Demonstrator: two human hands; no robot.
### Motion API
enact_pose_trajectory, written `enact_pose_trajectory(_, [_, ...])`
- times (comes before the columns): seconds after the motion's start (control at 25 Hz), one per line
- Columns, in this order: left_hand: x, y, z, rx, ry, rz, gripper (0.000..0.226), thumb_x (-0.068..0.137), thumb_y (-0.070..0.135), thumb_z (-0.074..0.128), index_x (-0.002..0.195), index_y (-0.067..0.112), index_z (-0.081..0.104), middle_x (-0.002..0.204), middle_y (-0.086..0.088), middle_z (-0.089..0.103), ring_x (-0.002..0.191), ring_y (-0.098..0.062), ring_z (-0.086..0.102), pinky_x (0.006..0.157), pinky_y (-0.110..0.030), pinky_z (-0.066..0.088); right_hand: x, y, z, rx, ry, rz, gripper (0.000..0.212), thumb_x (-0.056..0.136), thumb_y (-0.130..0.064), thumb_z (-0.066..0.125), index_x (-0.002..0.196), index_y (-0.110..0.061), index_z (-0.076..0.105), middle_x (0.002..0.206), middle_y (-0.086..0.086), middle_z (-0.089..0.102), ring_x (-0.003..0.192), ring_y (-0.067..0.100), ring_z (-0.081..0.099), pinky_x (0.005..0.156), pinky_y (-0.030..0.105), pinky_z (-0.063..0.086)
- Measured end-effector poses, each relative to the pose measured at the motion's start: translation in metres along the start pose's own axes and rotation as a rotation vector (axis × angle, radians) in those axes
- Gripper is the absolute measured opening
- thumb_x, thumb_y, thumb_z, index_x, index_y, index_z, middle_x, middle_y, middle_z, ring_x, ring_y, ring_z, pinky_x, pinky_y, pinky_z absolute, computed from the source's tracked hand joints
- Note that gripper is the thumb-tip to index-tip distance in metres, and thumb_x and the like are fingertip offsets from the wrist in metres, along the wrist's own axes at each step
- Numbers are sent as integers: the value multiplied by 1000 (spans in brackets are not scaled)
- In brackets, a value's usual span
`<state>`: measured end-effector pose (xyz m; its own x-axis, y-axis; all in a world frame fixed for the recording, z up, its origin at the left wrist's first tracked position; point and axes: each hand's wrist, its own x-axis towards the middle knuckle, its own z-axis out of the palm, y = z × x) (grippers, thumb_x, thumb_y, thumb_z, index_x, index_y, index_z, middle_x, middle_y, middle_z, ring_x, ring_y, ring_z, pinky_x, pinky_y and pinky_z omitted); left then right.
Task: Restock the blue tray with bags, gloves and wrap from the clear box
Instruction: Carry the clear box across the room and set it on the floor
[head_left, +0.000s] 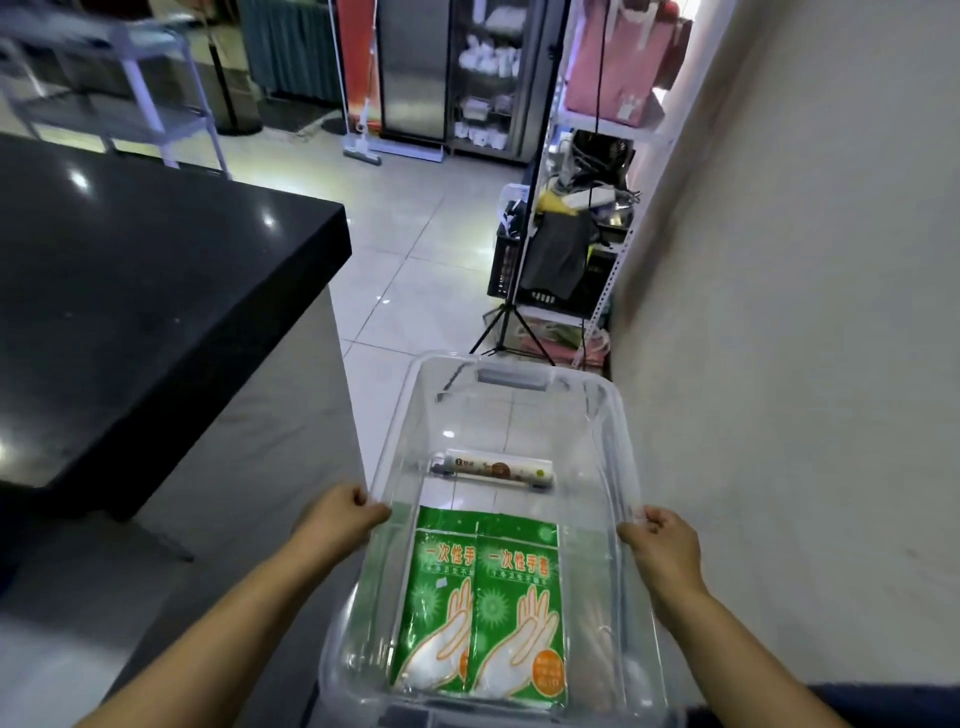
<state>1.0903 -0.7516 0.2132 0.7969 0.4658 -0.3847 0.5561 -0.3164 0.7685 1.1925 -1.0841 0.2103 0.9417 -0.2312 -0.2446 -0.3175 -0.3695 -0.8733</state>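
Clear box (597, 415) is carried in front of the person, above the tiled floor (415, 249), its long axis running away from them toward the tripod (506, 322). Both forearms reach forward: the left hand (340, 517) grips the left rim with curled fingers, the right hand (662, 545) grips the right rim likewise. Inside lie 2 green glove packs (483, 608) side by side, lengthwise with the box, and a wrap roll (493, 470) lying crosswise beyond them. A black counter (145, 291) stands to the left.

Dim indoor light; bright glare spots on the black desk (156, 270) and floor tiles (415, 218); edges bend, top-left corner blurred.
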Motion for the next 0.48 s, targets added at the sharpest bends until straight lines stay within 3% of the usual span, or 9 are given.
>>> enact_pose_trajectory(0.12, [81,27,4,-23,28,-8,31,72,17,68,51,17,45,40,3,48,39,-17,50,57,-30,42,80,-30,36,-17,-16,-11,27,70,3,68,97,-3,66,77,6,65,65,14,58,60,22,42])
enact_pose_trajectory(0.24, [157,64,0,-29,-5,4,30,74,17,67,53,19,46,46,-2,49,32,-7,50,55,-27,43,150,-70,70,-46,-10,-14,29,70,3,68,99,0,65,76,5,64,65,14,58,64,24,41])
enact_pose_trajectory(0.48, [287,140,-19,-42,113,-33,18,73,22,66,63,14,54,57,-4,61,56,-24,58,60,-31,44,271,-157,132,-81,-7,-40,32,73,0,66,105,1,62,89,13,64,75,22,58,73,27,41])
